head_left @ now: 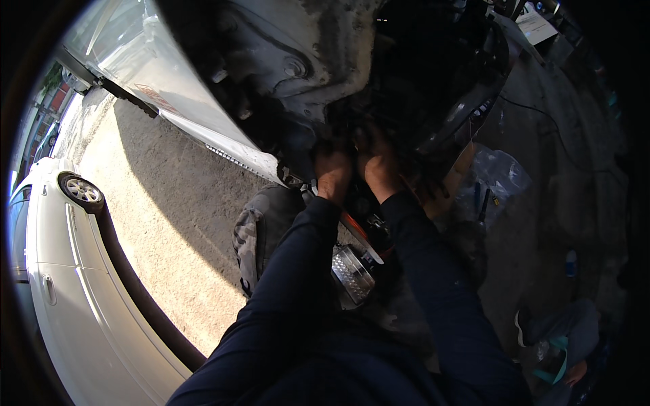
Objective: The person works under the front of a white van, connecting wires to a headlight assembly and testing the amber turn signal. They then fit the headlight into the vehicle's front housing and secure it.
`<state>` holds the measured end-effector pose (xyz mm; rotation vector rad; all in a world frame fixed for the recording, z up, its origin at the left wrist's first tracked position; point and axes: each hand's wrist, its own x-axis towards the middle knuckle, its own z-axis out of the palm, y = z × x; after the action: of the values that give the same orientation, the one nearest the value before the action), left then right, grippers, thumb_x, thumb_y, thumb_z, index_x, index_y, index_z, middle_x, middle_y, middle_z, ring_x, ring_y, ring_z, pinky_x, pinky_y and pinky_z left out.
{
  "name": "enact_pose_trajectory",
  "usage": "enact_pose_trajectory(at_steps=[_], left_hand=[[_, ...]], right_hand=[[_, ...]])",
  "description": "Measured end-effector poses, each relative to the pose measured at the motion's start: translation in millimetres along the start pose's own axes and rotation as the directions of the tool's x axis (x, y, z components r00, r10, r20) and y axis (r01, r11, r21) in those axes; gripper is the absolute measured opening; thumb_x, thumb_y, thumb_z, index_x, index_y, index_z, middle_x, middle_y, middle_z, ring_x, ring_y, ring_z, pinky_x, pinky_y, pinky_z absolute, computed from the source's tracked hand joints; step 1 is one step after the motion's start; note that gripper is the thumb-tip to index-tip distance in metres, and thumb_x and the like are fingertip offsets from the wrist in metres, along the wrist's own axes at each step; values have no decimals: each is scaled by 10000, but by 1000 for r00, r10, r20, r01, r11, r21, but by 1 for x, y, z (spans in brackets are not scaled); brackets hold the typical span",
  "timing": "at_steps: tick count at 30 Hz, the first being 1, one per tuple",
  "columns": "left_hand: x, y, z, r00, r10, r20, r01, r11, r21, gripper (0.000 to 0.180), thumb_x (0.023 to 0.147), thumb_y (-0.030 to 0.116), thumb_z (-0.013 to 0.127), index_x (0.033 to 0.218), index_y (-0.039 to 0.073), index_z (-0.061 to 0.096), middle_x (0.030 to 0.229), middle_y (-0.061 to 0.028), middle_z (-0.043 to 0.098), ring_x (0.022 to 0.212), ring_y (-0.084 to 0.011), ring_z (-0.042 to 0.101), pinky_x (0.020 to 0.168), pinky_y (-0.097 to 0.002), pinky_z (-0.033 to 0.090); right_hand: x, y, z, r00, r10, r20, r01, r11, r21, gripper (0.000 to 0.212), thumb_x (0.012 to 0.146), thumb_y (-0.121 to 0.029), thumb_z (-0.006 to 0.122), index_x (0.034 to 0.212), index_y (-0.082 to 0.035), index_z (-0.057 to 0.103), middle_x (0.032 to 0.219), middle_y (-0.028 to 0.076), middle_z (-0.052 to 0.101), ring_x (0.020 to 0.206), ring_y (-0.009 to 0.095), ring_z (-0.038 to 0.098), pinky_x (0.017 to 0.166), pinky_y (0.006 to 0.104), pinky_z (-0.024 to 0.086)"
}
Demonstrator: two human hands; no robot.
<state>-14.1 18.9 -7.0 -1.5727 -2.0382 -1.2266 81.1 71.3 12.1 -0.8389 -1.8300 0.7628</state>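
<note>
My left hand (pixel 332 168) and my right hand (pixel 376 161) are close together, raised into the dark underside of a raised vehicle. Both look closed, with the fingers bent inward among shadowed parts; what they grip is lost in the dark. Above my left hand hangs a pale, dirty metal panel (pixel 298 68) with a round bolt-like fitting. Below my hands, between my forearms, an orange-red bar (pixel 360 233) slants down. Beside its lower end is a shiny metal piece with a dimpled surface (pixel 352 274).
A white car (pixel 74 271) stands on sunlit ground at left. The vehicle's pale body side (pixel 203 115) slants across the upper left. At right lie a clear plastic bag (pixel 501 172), a black-handled tool (pixel 485 203) and a small bottle (pixel 571 264). Another person's leg (pixel 569 331) shows lower right.
</note>
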Motion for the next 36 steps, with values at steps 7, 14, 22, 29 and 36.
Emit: enact_pose_trajectory(at_steps=[7,14,22,29,36], left_hand=[[-6,-1,-3,973,-77,217,54,992,110,317,894,96,553,1195,41,634,1103,-179,659,1009,-356,620,866,-449,486],[2,14,-1,933,-280,227,315,939,-135,218,845,121,581,1016,1,643,948,-273,664,842,-437,653,736,-513,529],[-10,11,13,917,-254,307,330,915,-231,303,878,188,604,1102,-15,610,1017,-273,653,922,-455,635,808,-508,516],[-19,7,27,968,-206,141,242,914,-326,249,871,146,599,1062,-10,637,1062,-259,648,920,-439,633,792,-505,510],[-23,1,34,962,-173,210,219,949,-225,260,881,144,577,1081,-8,644,1075,-259,650,951,-432,640,848,-490,516]], right_hand=[[1,2,-1,994,-112,0,112,988,111,262,1031,-178,508,1213,-17,606,1173,164,667,1072,268,650,924,364,487],[-17,-17,-11,999,-52,4,52,995,85,255,1025,-182,516,1179,-7,619,1192,192,621,1137,382,588,962,425,456],[-23,-42,-36,966,259,8,-255,955,-152,383,1056,-252,452,1228,53,607,1173,214,670,1095,273,646,907,380,489],[-9,-55,-33,983,161,85,-173,973,156,337,1042,-216,489,1231,35,612,1184,178,676,1053,266,647,907,361,482],[-10,-51,-34,994,-46,101,41,998,52,312,1025,-171,499,1230,33,615,1178,166,675,1034,267,650,904,346,483]])
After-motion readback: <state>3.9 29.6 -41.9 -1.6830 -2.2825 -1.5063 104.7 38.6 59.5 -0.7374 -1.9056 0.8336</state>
